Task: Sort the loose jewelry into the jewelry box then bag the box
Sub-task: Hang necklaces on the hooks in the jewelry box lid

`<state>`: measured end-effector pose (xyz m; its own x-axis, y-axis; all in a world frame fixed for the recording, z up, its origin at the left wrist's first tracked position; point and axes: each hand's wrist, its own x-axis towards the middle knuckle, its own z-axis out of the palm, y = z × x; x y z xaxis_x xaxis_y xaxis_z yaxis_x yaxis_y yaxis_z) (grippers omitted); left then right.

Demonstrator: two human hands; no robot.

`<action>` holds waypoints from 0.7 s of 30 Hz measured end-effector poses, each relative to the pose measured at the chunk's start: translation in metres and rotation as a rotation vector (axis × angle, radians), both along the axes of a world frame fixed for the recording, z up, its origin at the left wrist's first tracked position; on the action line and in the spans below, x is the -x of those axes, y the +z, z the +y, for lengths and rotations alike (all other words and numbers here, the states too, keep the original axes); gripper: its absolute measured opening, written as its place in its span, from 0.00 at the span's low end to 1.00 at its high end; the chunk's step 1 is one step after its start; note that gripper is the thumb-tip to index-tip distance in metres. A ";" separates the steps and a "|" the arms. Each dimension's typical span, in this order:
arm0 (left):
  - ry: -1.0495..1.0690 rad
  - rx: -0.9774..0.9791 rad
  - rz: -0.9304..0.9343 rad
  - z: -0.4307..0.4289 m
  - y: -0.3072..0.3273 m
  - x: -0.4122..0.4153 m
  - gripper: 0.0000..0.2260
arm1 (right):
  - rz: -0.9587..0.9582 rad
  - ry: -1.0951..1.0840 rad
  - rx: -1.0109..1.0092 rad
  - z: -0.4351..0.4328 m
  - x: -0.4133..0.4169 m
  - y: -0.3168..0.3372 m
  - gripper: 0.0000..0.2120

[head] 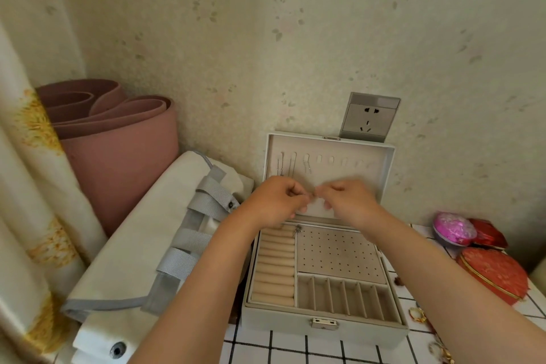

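Observation:
A grey jewelry box (325,328) stands open on the checked cloth, its lid (381,174) upright against the wall. Thin chains (292,167) hang from hooks inside the lid. Ring rolls (276,269), a dotted earring pad (336,251) and narrow slots (342,294) fill the base. A small silver pendant (297,228) lies at the back of the base. My left hand (274,201) and my right hand (348,199) meet in front of the lid, fingertips pinching something tiny and thin between them. A white bag with grey straps (153,239) lies left of the box.
Loose gold rings (418,315) and more pieces (441,352) lie on the cloth at the right. A red heart-shaped box (493,275) and a pink ornament (453,229) sit at the right. A rolled pink mat (118,139), a curtain (26,186) and a wall socket (367,120) surround the spot.

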<state>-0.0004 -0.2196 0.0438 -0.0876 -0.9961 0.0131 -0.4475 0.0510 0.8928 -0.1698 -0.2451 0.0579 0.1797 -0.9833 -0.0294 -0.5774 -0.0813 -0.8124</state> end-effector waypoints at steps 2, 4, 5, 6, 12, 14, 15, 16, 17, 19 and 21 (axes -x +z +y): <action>0.007 0.030 -0.038 -0.001 0.002 -0.002 0.04 | 0.071 0.104 -0.065 0.004 0.000 -0.008 0.07; 0.022 0.072 -0.070 -0.001 0.006 -0.002 0.02 | 0.081 0.204 -0.084 0.010 -0.004 -0.016 0.11; 0.030 0.090 -0.077 0.000 0.008 -0.001 0.02 | 0.064 0.210 -0.073 0.011 -0.007 -0.019 0.12; 0.031 0.100 -0.080 0.001 0.010 -0.001 0.02 | 0.035 0.201 -0.058 0.012 -0.009 -0.022 0.11; 0.033 0.124 -0.122 0.004 0.014 0.000 0.03 | -0.082 0.158 -0.010 0.014 -0.014 -0.023 0.05; 0.060 0.142 -0.188 0.004 0.015 -0.002 0.06 | -0.071 0.123 0.017 0.012 -0.011 -0.015 0.07; 0.063 0.156 -0.239 0.004 0.014 -0.003 0.08 | -0.075 0.113 0.027 0.012 -0.008 -0.010 0.06; 0.055 0.179 -0.315 0.004 0.013 -0.004 0.10 | -0.081 0.102 0.038 0.011 -0.007 -0.004 0.06; 0.041 0.208 -0.409 0.004 0.011 -0.004 0.12 | -0.085 0.095 0.060 0.011 -0.005 0.003 0.05; 0.017 0.271 -0.590 0.003 0.005 -0.001 0.16 | -0.083 0.085 0.119 0.008 -0.002 0.014 0.06; 0.036 0.322 -0.686 0.001 -0.001 0.003 0.17 | -0.091 0.080 0.160 0.003 -0.002 0.025 0.07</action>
<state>-0.0033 -0.2185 0.0424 -0.1485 -0.9546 0.2583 -0.9036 0.2371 0.3568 -0.1678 -0.2418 0.0831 0.2518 -0.9567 0.1460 -0.4888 -0.2559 -0.8340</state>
